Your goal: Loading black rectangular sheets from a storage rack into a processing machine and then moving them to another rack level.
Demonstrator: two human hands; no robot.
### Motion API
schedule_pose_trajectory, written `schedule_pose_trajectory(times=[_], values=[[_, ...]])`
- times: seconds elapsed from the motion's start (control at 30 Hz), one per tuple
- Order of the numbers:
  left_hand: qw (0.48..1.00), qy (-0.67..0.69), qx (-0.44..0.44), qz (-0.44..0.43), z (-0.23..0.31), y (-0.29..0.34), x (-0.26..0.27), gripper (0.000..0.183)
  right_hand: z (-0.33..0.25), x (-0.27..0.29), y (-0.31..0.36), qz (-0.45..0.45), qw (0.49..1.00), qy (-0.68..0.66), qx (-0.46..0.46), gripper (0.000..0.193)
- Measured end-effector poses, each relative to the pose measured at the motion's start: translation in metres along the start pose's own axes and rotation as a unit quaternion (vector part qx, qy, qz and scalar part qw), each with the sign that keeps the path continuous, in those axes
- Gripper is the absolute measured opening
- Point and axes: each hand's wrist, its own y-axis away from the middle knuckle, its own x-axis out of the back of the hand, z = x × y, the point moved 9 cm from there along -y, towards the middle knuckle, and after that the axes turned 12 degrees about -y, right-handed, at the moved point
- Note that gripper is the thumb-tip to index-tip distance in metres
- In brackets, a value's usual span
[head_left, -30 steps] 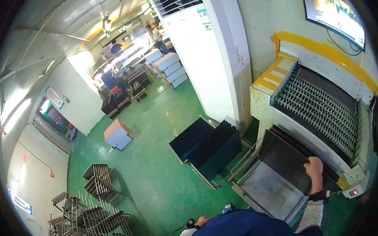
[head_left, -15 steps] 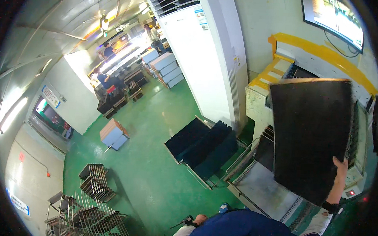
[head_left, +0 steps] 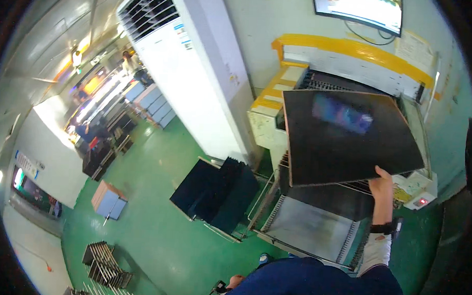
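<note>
The right grip is clasping a probably stiff, light black panel by its near edge, apparently the safest hold, the left grip showing no clear state.

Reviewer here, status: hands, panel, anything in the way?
Right hand gripping black panel by its near edge. Left hand low, grip unclear. Panel hides most of the machine's rollers.

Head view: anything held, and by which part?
The right hand holds a black panel by its near edge, right of the middle. Whether the left hand holds anything cannot be told.
</note>
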Motion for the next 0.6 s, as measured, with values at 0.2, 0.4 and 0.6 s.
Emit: schedule_pose_trajectory(times=[0.2, 0.4, 0.6], values=[[0.992, 0.125, -0.02, -0.012, -0.014, -0.025, -0.011, 0.036, 0.027, 0.004, -0.011, 0.042, 0.999, -0.006, -0.01, 0.017], [0.997, -0.05, -0.053, 0.04, -0.015, -0.047, -0.023, 0.035, 0.044, 0.023, -0.052, 0.06, 0.998, -0.015, -0.005, 0.011], [0.999, 0.032, -0.018, 0.033, -0.037, -0.061, -0.031, 0.036, 0.062, 0.045, -0.097, 0.11, 0.993, -0.05, 0.004, 0.01]])
